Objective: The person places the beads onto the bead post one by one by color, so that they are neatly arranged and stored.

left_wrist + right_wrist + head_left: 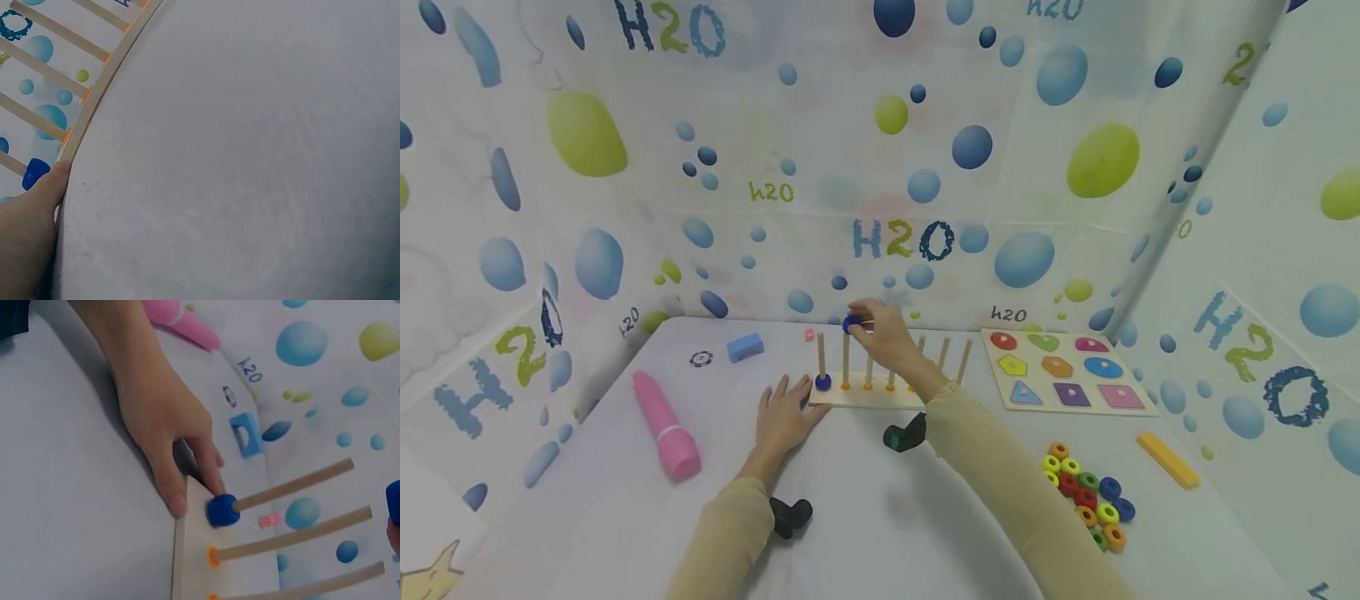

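At the far left of the white table (865,533) lies a pink tube-shaped plastic toy (665,425), with a small black-and-white disc (701,359) and a light blue rectangular block (745,347) beyond it toward the far edge. The left hand (784,417) lies flat on the table with its fingers straight and spread, the fingertips touching the near left corner of the flat wooden peg board (865,393); the right wrist view shows the thumb against the board's edge. A dark blue ring (823,382) sits at the foot of the leftmost wooden peg (822,354), just beside those fingertips. The right hand (887,332) is raised over the row of pegs, and its fingertips pinch a second dark blue ring (852,324) right at the top of the second peg from the left (846,358). Right of the pegs lies a wooden shape-puzzle board with coloured pieces (1063,371). Nearer, on the right, a loose heap of red, yellow, green, blue and orange rings (1086,496) rests on the table, and a long yellow bar (1167,459) lies just right of it.
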Demonstrator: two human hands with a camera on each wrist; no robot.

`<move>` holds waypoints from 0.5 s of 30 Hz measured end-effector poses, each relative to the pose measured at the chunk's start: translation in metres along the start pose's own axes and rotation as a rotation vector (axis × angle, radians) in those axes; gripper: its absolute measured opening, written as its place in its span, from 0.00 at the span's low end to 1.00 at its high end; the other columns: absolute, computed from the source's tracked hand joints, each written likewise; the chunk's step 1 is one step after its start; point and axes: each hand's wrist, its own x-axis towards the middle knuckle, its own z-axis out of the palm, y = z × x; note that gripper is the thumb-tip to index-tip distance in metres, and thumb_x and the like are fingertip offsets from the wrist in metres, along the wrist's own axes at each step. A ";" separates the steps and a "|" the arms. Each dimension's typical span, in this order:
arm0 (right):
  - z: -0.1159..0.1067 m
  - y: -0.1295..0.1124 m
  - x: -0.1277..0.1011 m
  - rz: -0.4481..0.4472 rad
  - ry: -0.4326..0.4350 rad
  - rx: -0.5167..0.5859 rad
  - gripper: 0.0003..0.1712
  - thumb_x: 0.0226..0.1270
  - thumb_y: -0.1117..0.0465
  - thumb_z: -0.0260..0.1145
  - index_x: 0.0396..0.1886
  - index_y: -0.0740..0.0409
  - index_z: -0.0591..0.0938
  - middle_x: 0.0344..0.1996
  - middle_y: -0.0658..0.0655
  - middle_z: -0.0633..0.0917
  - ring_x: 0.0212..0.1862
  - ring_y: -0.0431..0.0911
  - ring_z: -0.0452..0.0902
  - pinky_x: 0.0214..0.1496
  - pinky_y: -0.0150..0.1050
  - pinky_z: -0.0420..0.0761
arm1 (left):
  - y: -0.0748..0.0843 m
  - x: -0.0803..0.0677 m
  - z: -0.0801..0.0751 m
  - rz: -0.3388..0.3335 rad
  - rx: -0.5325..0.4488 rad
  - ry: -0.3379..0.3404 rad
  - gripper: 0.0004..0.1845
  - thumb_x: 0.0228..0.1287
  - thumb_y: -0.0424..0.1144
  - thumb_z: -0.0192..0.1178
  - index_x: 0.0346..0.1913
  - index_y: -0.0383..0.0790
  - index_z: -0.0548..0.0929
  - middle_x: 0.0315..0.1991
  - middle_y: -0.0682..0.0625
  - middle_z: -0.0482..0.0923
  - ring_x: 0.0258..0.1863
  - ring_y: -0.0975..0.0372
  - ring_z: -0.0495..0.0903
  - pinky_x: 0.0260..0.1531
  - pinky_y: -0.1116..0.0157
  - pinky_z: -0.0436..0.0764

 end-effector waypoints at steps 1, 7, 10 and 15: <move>0.005 -0.002 0.002 -0.004 -0.014 -0.003 0.19 0.65 0.70 0.62 0.55 0.68 0.73 0.48 0.63 0.81 0.47 0.50 0.81 0.49 0.27 0.78 | 0.000 0.000 0.000 0.000 -0.001 0.004 0.37 0.62 0.60 0.57 0.67 0.38 0.68 0.68 0.45 0.63 0.70 0.44 0.50 0.68 0.43 0.41; 0.028 -0.004 0.012 -0.026 -0.073 -0.052 0.18 0.66 0.68 0.61 0.55 0.67 0.74 0.49 0.61 0.82 0.48 0.48 0.81 0.49 0.27 0.78 | 0.004 0.000 0.001 -0.003 0.000 -0.002 0.38 0.62 0.60 0.56 0.67 0.38 0.68 0.68 0.45 0.64 0.70 0.44 0.50 0.68 0.43 0.42; 0.033 -0.004 0.015 -0.031 -0.083 -0.107 0.18 0.67 0.66 0.62 0.55 0.66 0.74 0.49 0.59 0.82 0.48 0.47 0.80 0.50 0.27 0.77 | 0.003 0.000 0.002 -0.006 0.002 0.000 0.38 0.61 0.61 0.57 0.67 0.39 0.68 0.68 0.45 0.64 0.70 0.44 0.50 0.68 0.42 0.42; 0.040 -0.007 0.020 -0.045 -0.079 -0.158 0.18 0.66 0.64 0.63 0.54 0.64 0.75 0.48 0.58 0.83 0.47 0.46 0.80 0.50 0.28 0.78 | 0.001 -0.001 -0.001 -0.006 0.005 0.010 0.37 0.61 0.60 0.58 0.66 0.38 0.69 0.67 0.45 0.65 0.70 0.43 0.51 0.67 0.42 0.42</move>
